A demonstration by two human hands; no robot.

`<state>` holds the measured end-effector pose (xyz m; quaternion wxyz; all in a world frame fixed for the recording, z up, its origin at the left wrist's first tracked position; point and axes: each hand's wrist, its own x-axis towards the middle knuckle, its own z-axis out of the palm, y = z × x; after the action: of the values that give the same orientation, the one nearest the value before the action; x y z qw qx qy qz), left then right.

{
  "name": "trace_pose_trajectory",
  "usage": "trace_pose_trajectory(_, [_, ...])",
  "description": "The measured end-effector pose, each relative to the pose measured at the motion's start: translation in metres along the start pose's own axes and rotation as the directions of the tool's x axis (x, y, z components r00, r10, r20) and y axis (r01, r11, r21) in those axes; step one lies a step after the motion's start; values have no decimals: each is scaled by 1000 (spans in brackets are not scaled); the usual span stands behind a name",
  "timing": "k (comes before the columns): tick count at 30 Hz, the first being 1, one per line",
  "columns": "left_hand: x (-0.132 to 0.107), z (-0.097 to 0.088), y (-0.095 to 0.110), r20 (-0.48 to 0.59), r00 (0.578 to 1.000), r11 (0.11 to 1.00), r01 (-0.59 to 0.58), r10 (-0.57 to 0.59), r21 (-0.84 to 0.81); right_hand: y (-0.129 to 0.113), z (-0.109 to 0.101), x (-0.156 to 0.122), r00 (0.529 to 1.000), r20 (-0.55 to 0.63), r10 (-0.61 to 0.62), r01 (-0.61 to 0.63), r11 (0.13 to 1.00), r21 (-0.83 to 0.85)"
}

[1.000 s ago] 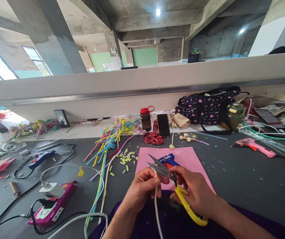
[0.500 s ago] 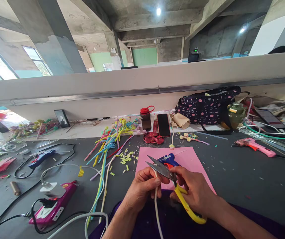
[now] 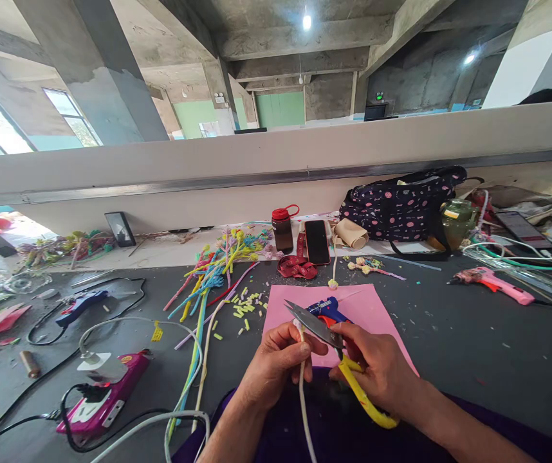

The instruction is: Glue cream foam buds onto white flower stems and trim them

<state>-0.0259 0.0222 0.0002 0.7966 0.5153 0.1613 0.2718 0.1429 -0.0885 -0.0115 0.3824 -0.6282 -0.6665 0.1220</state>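
Note:
Pinched between thumb and fingers of my left hand [image 3: 280, 360] is a white cord [image 3: 305, 405], its tip poking up above the fingers and its length hanging down over my lap. My right hand [image 3: 377, 360] grips scissors [image 3: 322, 328] with yellow handles and dark metal blades. The blades lie closed together, crossing just above my left fingers beside the cord's tip. Beneath both hands spreads a pink sheet [image 3: 363, 302], with a blue glue gun [image 3: 329, 308] on it, partly hidden by the scissors and right hand.
Left of the sheet lie small cut pieces [image 3: 244, 308] and a bundle of coloured cords [image 3: 208, 276]. A magenta power strip [image 3: 105, 399] with cables sits at lower left. A pink glue gun [image 3: 498, 283] lies at right. Behind stand a red-capped bottle [image 3: 282, 231], a phone [image 3: 317, 243] and a patterned bag [image 3: 396, 206].
The scissor blades, slightly apart before, have come together. The cord's tip now shows above my left fingers. Both hands stay in nearly the same place.

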Motion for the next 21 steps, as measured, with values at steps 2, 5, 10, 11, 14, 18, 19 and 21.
trace_pose_trajectory(2, [0,0,1,-9,1000,1000,6,-5,4,-2,-1,0,997,9,81,-82,993,90])
trace_pose_trajectory(5, [0,-1,0,-2,1000,999,30,-30,-20,-7,-5,0,985,16,171,-170,950,262])
trace_pose_trajectory(10, [0,-4,-2,25,998,996,55,-54,-65,-12,-11,4,983,40,179,-175,852,494])
trace_pose_trajectory(11, [0,-4,-2,29,998,996,57,-55,-69,-11,-11,5,982,44,184,-180,830,528])
trace_pose_trajectory(14, [-1,-4,-1,41,998,995,59,-56,-81,-7,-7,8,977,60,206,-198,764,614])
trace_pose_trajectory(18, [-1,-2,-1,55,998,994,46,-41,-103,-5,-3,9,974,69,217,-215,770,601])
trace_pose_trajectory(19, [-1,-2,-2,59,998,994,43,-37,-105,-6,-4,8,975,63,214,-212,800,561])
trace_pose_trajectory(21, [-1,-2,-2,63,997,993,42,-36,-106,-8,-5,6,979,48,198,-197,863,465])
